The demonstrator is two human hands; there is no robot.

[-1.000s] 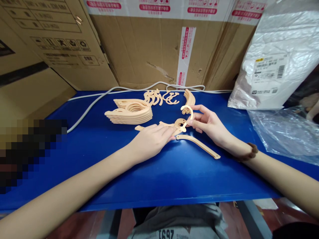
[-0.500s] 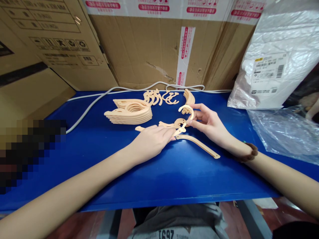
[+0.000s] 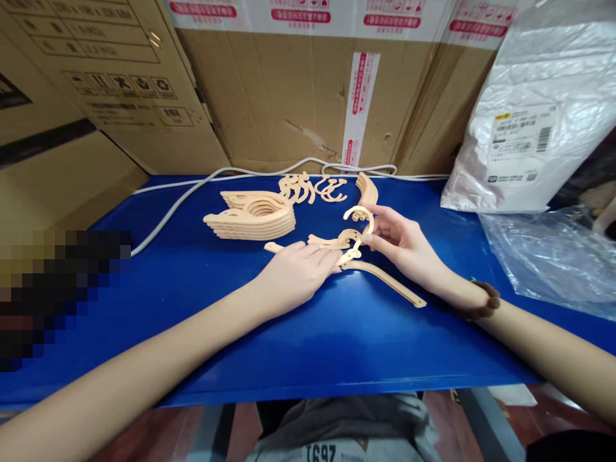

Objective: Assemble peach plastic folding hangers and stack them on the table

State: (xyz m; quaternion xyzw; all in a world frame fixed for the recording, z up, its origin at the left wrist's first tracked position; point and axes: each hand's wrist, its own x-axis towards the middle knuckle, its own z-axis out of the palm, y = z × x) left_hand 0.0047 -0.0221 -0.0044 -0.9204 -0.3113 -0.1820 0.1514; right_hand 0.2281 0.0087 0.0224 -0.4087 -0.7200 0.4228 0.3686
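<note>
My right hand (image 3: 402,247) pinches a cream plastic hanger hook (image 3: 368,221) between thumb and fingers. The hook's lower end meets the tip of a hanger arm (image 3: 350,256), whose other part lies under my left hand (image 3: 301,273). My left fingers are closed over that arm and press it near the blue table. Just right of their meeting point, a loose hanger arm (image 3: 387,280) slants toward me. Behind my left hand lie further curved hanger pieces (image 3: 332,240), partly covered by the fingers.
A neat stack of hanger pieces (image 3: 253,224) stands at the left on the blue table (image 3: 337,346). Several loose hooks (image 3: 298,187) and a small stack of arms (image 3: 366,189) lie behind. A white cable (image 3: 178,196), cardboard boxes (image 3: 289,96) and a white plastic bag (image 3: 520,147) surround them.
Both hands keep their hold on the hook and the arm, almost still. The whole view has shifted slightly.
</note>
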